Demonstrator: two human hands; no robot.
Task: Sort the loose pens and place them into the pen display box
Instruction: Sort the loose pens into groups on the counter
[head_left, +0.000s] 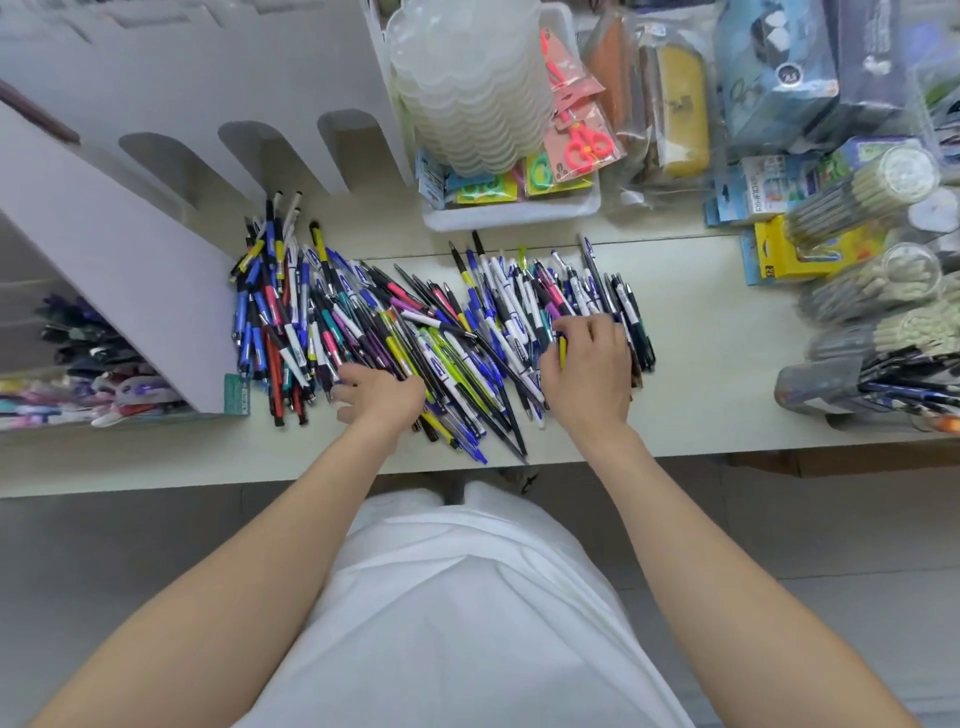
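Pens: head view, loose mixed-colour pile spread across the table, from the box at left to about mid-table. Pile's left edge touches the box's sloped side wall. Some pens already sit in the box's lower compartments at far left, blurred.

Left hand: on the near-left part of the pile, fingers curled down among the pens. Can't tell if it grips anything.

Right hand: on the right end of the pile, fingers curled, yellow pen held between thumb and fingers.

Hands well apart, pile between them.

Behind the pile: white basket with packed scissors. Right side: clear tubes of pens or pencils, lying down.
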